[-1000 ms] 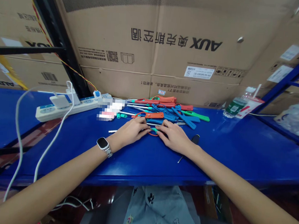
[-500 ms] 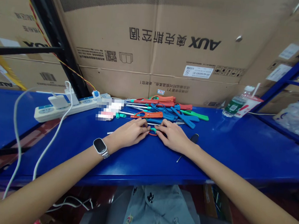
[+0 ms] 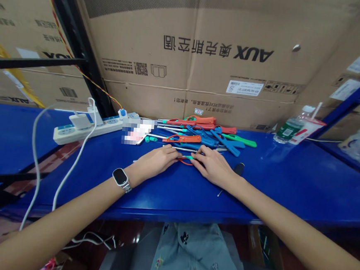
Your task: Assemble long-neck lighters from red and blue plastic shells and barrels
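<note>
Over the blue table (image 3: 169,192), my left hand (image 3: 161,160) pinches the left end of a thin lighter-like piece with a metal rod and a red loop (image 3: 185,162). My right hand (image 3: 210,164) is closed round its right side, where a green part (image 3: 188,157) shows between the hands. Just behind the hands lies a pile of long-nosed lighters: an orange one (image 3: 187,139), blue ones (image 3: 229,144), red ones and a green one (image 3: 243,141). Small green caps (image 3: 151,139) lie left of the orange one. A screwdriver with a black handle (image 3: 239,169) is beside my right wrist.
A white power strip (image 3: 70,134) with plugs and cables is at the left. A bottle (image 3: 288,131) and a cup (image 3: 306,129) stand at the back right. Large cardboard boxes (image 3: 208,12) form the back wall. Shelf posts rise at both sides.
My hands have moved slightly apart, and more of the green part and rod shows between them. The whole view has shifted slightly, with the scene a little further right.
</note>
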Motion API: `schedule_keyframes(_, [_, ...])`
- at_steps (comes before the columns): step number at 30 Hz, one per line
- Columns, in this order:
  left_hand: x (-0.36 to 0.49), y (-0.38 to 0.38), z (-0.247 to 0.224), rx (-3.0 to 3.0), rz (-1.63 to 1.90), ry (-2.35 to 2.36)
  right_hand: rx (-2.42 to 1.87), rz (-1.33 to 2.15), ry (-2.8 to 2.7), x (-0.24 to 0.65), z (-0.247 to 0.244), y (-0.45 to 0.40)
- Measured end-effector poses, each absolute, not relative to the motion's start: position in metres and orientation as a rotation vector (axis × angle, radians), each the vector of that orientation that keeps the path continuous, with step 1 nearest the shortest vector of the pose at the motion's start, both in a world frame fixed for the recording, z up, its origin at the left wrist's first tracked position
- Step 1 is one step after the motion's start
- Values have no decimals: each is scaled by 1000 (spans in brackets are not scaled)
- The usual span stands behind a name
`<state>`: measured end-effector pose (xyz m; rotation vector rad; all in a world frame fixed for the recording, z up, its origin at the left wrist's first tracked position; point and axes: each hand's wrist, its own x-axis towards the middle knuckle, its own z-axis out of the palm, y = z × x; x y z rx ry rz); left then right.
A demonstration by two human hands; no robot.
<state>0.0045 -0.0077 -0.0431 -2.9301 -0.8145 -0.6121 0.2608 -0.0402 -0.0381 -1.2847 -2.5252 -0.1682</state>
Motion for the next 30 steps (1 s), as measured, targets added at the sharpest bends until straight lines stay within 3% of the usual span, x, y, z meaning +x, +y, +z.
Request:
schedule_keyframes(5, [-3,3,-49,-3014,-796,-908,-1293,-162,-2505,262,-39,-41])
schedule_keyframes(24, [-2,-1,-43,-3035,-730,-853,-1334,-105,-2397,264,-43,-41])
schedule_keyframes(30, [-2,0,-42,-3037,-689,-891,-1359,51,-2315,262,-41,-42])
